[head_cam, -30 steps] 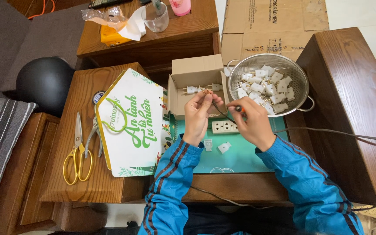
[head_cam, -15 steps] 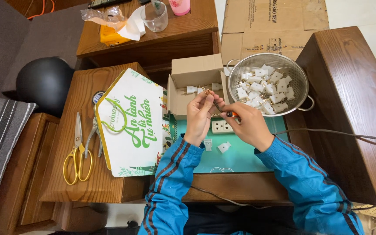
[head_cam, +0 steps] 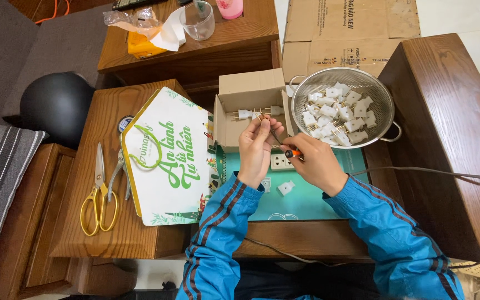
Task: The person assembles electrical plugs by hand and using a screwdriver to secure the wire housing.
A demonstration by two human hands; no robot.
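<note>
Here we saw a white house-shaped package point(head_cam: 168, 161) with green lettering lying flat near the surface's point(head_cam: 90, 222) left half, its lower edge close to the front edge. A small open cardboard box point(head_cam: 248, 105) stood at the far edge, a few white plugs inside, and a larger flat carton point(head_cam: 351, 28) lay beyond it. Just right of the box sat a metal colander point(head_cam: 384, 100) heaped with white plugs point(head_cam: 334, 114). Yellow-handled scissors point(head_cam: 100, 194) lay near the left edge, with bare wood around them. Our left hand point(head_cam: 256, 147) pinched a small plug part in its fingertips over the box's front rim. Our right hand point(head_cam: 315, 164) gripped a thin screwdriver point(head_cam: 284, 145) with an orange collar, its tip at that part. Under the hands, a white socket point(head_cam: 280, 161) and two small white pieces lay on a teal mat point(head_cam: 306, 200).
</note>
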